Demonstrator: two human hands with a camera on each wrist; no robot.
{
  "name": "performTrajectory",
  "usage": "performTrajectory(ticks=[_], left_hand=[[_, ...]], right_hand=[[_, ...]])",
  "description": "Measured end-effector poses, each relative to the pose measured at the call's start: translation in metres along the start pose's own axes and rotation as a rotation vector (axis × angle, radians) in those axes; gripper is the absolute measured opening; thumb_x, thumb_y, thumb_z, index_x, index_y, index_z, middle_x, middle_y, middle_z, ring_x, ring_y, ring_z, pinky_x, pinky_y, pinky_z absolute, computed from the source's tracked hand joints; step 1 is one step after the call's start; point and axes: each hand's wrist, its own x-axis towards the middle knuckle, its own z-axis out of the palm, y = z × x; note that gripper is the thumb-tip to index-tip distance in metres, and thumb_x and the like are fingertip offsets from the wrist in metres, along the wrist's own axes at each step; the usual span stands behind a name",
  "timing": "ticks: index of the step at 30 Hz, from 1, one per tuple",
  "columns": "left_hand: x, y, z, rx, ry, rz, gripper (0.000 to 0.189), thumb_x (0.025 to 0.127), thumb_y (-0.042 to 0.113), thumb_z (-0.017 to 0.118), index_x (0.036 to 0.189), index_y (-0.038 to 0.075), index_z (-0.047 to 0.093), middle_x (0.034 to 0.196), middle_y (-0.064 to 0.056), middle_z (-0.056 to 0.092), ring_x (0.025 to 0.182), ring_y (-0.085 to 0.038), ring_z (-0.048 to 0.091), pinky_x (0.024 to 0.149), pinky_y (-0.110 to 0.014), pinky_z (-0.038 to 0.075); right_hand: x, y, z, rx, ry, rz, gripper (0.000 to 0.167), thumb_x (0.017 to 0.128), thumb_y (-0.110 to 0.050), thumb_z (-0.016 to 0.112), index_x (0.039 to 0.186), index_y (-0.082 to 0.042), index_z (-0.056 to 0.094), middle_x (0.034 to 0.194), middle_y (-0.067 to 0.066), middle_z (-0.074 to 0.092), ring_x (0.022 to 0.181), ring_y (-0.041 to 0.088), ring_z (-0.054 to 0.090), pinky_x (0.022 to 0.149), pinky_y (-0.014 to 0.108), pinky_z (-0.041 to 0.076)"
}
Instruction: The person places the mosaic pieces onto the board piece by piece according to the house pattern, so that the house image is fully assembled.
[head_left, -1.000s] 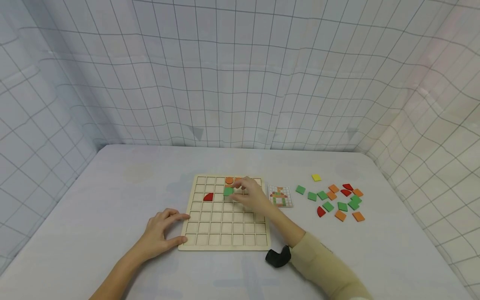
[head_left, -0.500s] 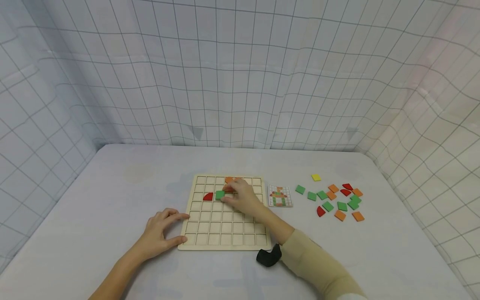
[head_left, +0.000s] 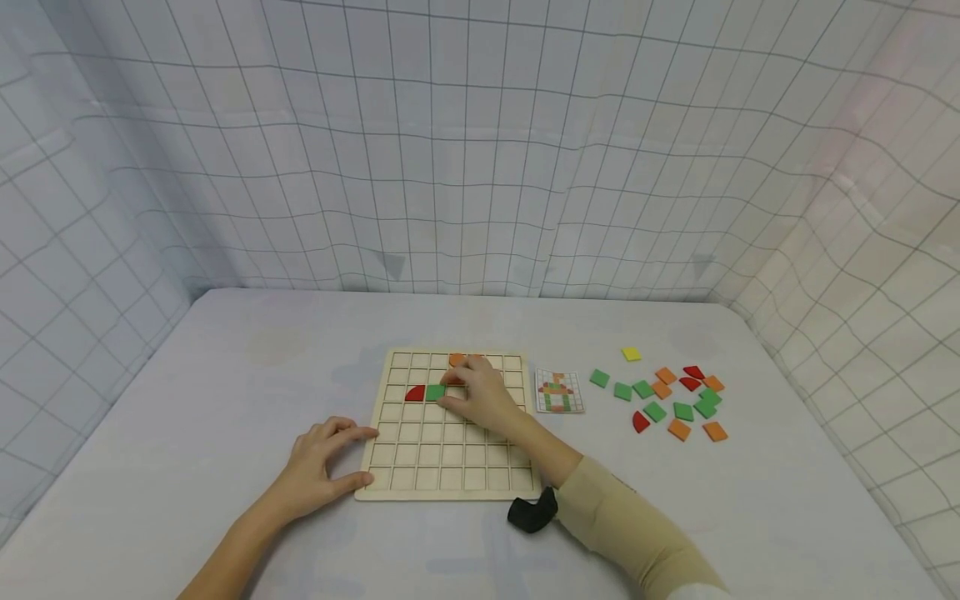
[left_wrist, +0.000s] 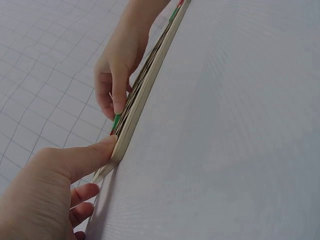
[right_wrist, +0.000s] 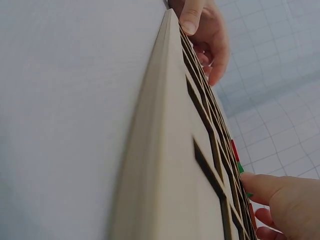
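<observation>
A wooden grid board (head_left: pixel 408 479) lies on the table in front of me. My right hand (head_left: pixel 483 400) pinches a green square tile (head_left: pixel 435 392) between thumb and fingers, at a cell just right of a red quarter-circle piece (head_left: pixel 416 393). Orange pieces, one of them round (head_left: pixel 457 360), sit in the board's top row, partly hidden by that hand. With thumb and index finger spread, my left hand (head_left: pixel 318 467) rests against the board's left edge. In the left wrist view its thumb (left_wrist: pixel 100 154) lies on the board's rim.
A printed pattern card (head_left: pixel 559 392) lies right of the board. Farther right are several loose green, orange and red pieces (head_left: pixel 683 412) and a yellow square (head_left: pixel 632 354). A black band-like object (head_left: pixel 533 511) is beside the right sleeve (head_left: pixel 630 525). Grid-lined curtains (head_left: pixel 480 167) surround the table.
My right hand has moved left and slightly toward me with the green tile, bringing it beside the red quarter-circle piece. The left hand has stayed at the board's edge.
</observation>
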Motion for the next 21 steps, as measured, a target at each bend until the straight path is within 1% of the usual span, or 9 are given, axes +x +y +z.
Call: performTrajectory(ticks=[9,15,21], left_hand=[[0.0002,0.0003,0.0003,0.005,0.005,0.008,0.049,0.066,0.028,0.080,0.110,0.015,0.063,0.102,0.003,0.051,0.091,-0.018,0.044,0.074,-0.044,0.028],[0.0004,0.0013,-0.0005,-0.002,0.000,0.000,0.049,0.066,0.027,0.079,0.110,0.015,0.062,0.102,0.002,0.051,0.091,-0.019,0.044,0.074,-0.045,0.027],[0.0008,0.0017,-0.0008,-0.004,-0.001,0.001,0.049,0.066,0.027,0.079,0.110,0.014,0.062,0.102,0.001,0.051,0.091,-0.018,0.044,0.074,-0.045,0.028]], right_hand=[[-0.0009,-0.0003,0.0003,-0.002,-0.003,0.003,0.026,0.079,-0.029,0.072,0.099,-0.014,0.067,0.096,0.003,0.052,0.086,0.017,0.044,0.074,0.033,0.032],[-0.0013,-0.0014,-0.0006,0.007,0.005,0.002,0.026,0.078,-0.028,0.073,0.099,-0.014,0.067,0.097,0.004,0.052,0.087,0.018,0.044,0.074,0.034,0.033],[0.0000,-0.0014,-0.0042,0.053,0.008,0.004,0.027,0.079,-0.024,0.072,0.101,-0.010,0.067,0.099,0.007,0.054,0.092,0.021,0.048,0.077,0.036,0.037]])
